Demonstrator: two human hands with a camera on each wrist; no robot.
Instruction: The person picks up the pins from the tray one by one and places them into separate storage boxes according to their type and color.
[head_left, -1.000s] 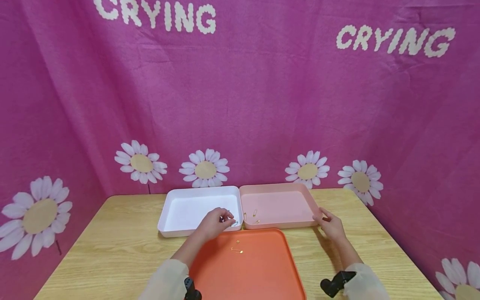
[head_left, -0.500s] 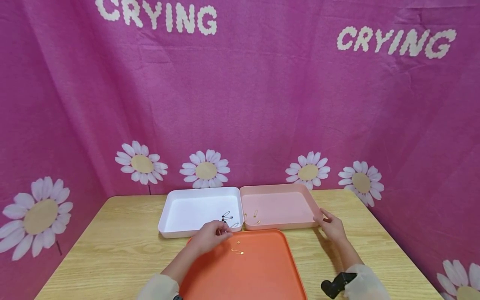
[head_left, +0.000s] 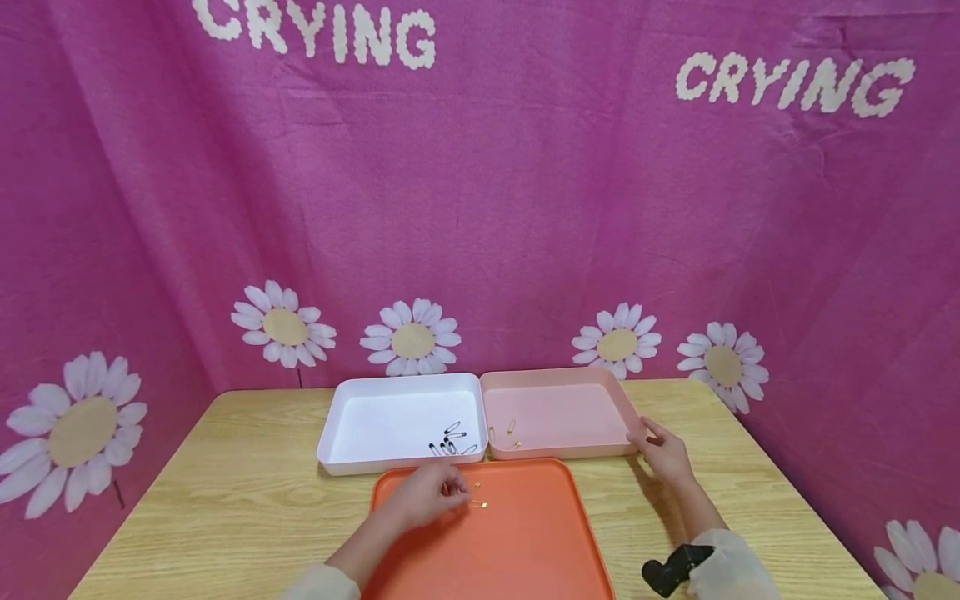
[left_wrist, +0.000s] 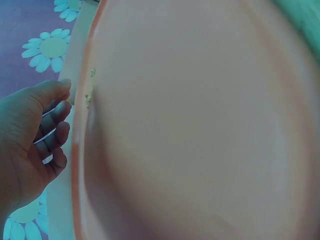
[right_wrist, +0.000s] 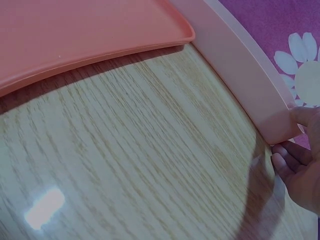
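Note:
My left hand (head_left: 427, 493) hovers over the far side of the orange tray (head_left: 517, 542), its fingers loosely bent with nothing held in them. Right by its fingertips lies a gold safety pin (head_left: 483, 505), partly hidden by the hand. Another small gold pin (head_left: 477, 484) sits close to the tray's far edge. With thumb at the rim and fingers at the lower corner, my right hand (head_left: 664, 452) grips the pink tray (right_wrist: 270, 107). A few gold safety pins (head_left: 512, 427) lie in that tray's left end. Several black safety pins (head_left: 454, 435) are gathered in the white tray (head_left: 375, 425).
White and pink trays stand side by side at the back of the wooden table (head_left: 225, 492), with the orange tray in front of them. A pink curtain (head_left: 510, 208) with daisies hangs behind. A black camera mount (head_left: 675, 570) sits on the right sleeve.
My left hand has withdrawn from the white tray to the orange tray near the gold pins, uncovering more black safety pins. The right hand keeps its place on the pink tray.

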